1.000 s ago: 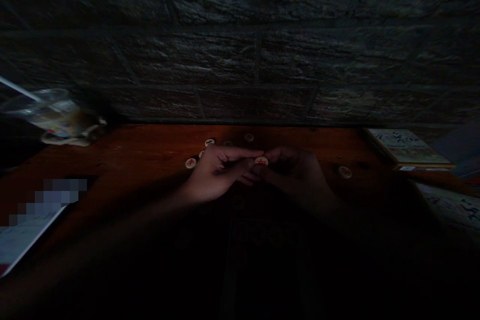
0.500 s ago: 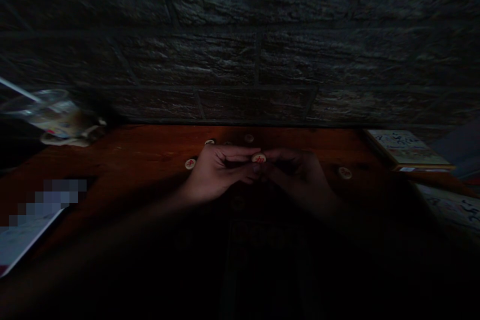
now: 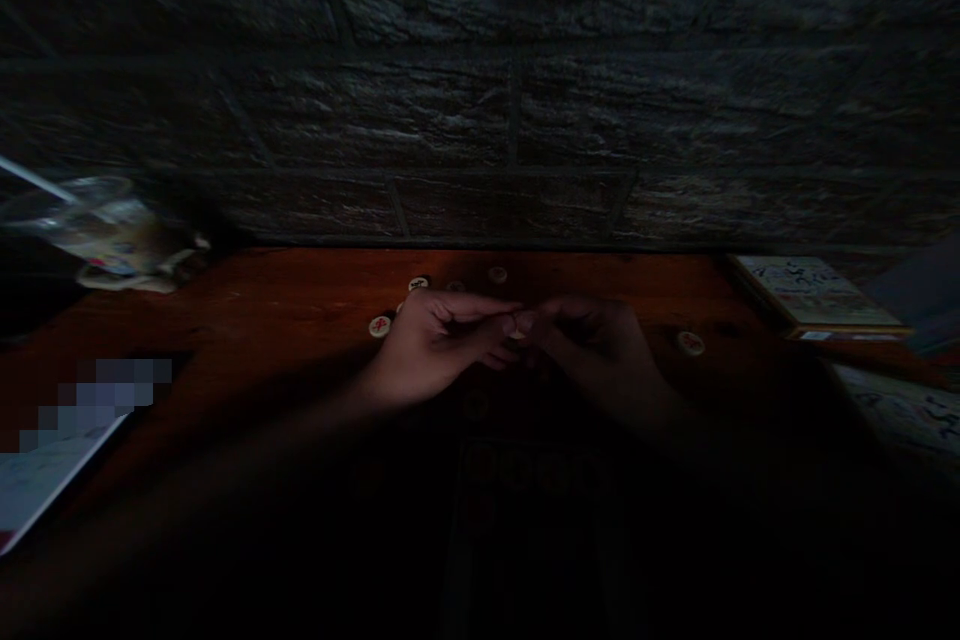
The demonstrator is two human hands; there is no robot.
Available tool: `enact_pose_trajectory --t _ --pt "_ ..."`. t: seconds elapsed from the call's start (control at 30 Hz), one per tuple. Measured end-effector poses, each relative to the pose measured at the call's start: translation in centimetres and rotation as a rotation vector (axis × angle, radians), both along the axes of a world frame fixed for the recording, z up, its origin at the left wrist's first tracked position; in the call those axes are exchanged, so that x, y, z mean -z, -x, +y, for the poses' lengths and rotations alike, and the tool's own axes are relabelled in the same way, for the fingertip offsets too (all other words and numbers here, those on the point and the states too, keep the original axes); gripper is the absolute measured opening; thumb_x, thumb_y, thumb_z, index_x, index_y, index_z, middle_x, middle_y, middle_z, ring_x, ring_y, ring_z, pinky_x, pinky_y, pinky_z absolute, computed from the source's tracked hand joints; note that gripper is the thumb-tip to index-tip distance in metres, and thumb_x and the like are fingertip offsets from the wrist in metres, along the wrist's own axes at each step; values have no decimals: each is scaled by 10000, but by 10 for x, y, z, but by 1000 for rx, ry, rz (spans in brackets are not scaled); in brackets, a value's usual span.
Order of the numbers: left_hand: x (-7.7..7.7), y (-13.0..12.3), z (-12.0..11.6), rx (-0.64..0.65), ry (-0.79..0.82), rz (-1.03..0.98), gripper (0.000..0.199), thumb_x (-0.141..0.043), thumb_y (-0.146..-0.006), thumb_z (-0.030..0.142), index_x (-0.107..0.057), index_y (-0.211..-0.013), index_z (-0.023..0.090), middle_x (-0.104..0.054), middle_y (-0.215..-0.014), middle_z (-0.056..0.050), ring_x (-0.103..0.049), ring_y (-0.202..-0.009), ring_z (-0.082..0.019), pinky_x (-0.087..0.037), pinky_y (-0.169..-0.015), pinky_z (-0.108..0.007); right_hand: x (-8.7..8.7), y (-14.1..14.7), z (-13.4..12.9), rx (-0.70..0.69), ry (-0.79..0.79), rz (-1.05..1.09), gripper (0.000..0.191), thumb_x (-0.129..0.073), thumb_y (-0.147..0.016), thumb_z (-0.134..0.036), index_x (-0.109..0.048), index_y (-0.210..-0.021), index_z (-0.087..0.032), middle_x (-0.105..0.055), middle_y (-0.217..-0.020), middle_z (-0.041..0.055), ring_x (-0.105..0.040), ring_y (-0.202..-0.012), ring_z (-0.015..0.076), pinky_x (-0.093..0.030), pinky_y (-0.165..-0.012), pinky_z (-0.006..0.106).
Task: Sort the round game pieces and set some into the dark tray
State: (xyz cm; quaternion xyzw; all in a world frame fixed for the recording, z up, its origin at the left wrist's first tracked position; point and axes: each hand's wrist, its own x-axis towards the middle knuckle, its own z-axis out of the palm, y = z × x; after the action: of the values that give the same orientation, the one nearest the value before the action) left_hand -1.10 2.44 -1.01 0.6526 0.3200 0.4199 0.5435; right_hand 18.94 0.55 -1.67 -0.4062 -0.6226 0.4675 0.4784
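Your grip is a two-handed pinch: fingertips of your left hand (image 3: 420, 350) and right hand (image 3: 600, 350) close on a small pale piece (image 3: 519, 325) just below the frame's centre. Only a dim sliver of it shows between your thumbs, its marking unreadable. Left of centre, a cream disc (image 3: 380, 326) with a red character lies on the bench (image 3: 300, 285).

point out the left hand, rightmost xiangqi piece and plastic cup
Left hand (image 3: 427, 347), head view: middle of the hand
Rightmost xiangqi piece (image 3: 690, 343), head view: marked top face
Plastic cup (image 3: 114, 238), head view: side wall
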Motion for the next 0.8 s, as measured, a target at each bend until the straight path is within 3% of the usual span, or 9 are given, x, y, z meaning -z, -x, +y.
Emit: enact_pose_trajectory --t 0.17,0.4,0.63,0.8 --pt "2 0 1 0 -103 4 365 -844 -813 124 -784 -1173 137 -852 -918 -78 -820 -757 -178 -668 -709 -219 1 2 2 -14 23 37 291 -818 -856 -469 -770 -877 -183 -769 -751 22 -668 -597 121 -522 -531 227" --pt "-1 -1 -1 20 -137 62 317 -842 -791 102 -805 -1100 161 -854 -927 -56 -825 -817 -183 -661 -770 -228 2 1 2 23 3 -30 247 -879 -795 -387 -745 -803 -180 -750 -702 6 -651 -589 113 -486 -545 227" --pt "0 -1 -1 6 -89 31 315 -850 -814 172 -795 -1124 145 -849 -921 -82 -817 -767 -192 -670 -703 -243 4 0 2 -7 -30 -12 273 -819 -861 -457 -754 -879 -193 -764 -774 15 -678 -659 133 -528 -604 254" --pt "-1 -1 0 -12 8 -26 270 -820 -869 217 -778 -1123 138 -847 -935 -80 -819 -730 -191 -688 -665 -251 2 2 2 -21 -84 -17 206 -765 -925 -395 -752 -983 -199 -786 -862 21 -702 -716 132 -553 -666 266"
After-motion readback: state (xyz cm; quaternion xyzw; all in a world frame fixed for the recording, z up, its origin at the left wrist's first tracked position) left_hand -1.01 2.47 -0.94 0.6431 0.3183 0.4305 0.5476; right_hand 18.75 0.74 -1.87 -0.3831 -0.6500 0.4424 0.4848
